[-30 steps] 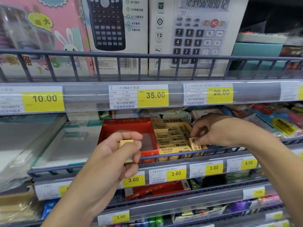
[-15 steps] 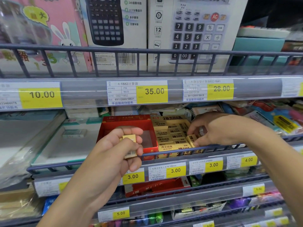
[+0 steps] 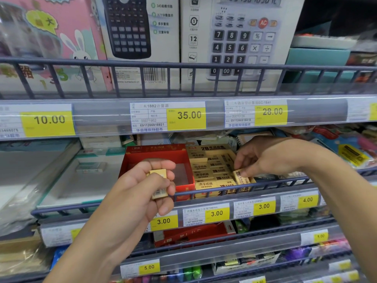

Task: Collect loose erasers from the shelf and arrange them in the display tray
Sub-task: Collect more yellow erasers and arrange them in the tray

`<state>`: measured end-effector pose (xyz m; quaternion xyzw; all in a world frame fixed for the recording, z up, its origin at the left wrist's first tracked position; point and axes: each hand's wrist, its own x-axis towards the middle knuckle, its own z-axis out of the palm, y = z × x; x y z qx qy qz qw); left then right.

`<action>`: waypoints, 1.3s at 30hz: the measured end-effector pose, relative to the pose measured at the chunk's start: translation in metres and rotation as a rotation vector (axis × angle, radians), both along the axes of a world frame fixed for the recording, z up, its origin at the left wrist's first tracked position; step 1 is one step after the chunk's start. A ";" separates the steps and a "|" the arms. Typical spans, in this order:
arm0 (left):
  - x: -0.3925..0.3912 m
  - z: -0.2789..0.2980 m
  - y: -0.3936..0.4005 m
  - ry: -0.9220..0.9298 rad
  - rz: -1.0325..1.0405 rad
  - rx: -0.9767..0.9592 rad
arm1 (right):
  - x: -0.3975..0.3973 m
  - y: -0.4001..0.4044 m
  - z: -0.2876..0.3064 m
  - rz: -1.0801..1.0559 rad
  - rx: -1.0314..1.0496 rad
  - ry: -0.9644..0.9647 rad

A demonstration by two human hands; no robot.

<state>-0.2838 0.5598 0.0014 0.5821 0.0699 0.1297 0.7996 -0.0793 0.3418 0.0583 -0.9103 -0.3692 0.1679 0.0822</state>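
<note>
The right hand point(image 3: 263, 158) is pinching a yellow 2B eraser point(image 3: 241, 177) at the near right corner of the yellow display tray point(image 3: 222, 191), tilting it on edge against the rows of erasers already lying flat inside. The left hand point(image 3: 142, 193) is curling its fingers around a second eraser point(image 3: 158, 184), holding it in front of the shelf rail point(image 3: 271, 183), just before the empty red tray point(image 3: 157, 155) standing next to the yellow one. To seat the tilted piece well, the right fingertips should probably be lowering its far edge first, then pressing it flat so the printed face lines up with its neighbours and no corner is riding over the tray wall. The left hand's eraser looks ready to be passed across once that slot is filled.
</note>
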 end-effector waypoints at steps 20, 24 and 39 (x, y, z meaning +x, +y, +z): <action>-0.003 0.006 -0.009 -0.027 -0.008 0.031 | -0.015 -0.012 -0.005 0.028 0.230 -0.142; -0.003 0.006 -0.013 -0.020 -0.042 0.061 | -0.052 0.002 -0.005 0.179 0.634 0.056; -0.010 0.008 -0.012 -0.051 -0.068 0.143 | -0.093 0.040 -0.031 0.155 1.122 0.211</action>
